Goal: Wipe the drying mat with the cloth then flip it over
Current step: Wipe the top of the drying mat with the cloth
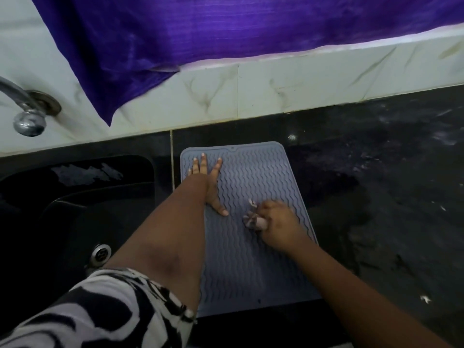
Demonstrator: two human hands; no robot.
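Note:
A grey-blue drying mat (253, 177) with wavy ridges lies flat on the dark countertop, its long side running away from me. My left hand (208, 182) presses flat on the mat's far left part, fingers spread. My right hand (278, 224) is closed around a small bunched pale cloth (253, 219), which touches the middle of the mat. Part of the cloth is hidden inside my fist.
A black sink (75, 197) with a metal drain (100, 253) sits left of the mat. A chrome tap (27, 114) juts from the tiled wall (276, 96) at far left. A purple curtain (200, 33) hangs above. Wet dark countertop (389, 184) extends to the right.

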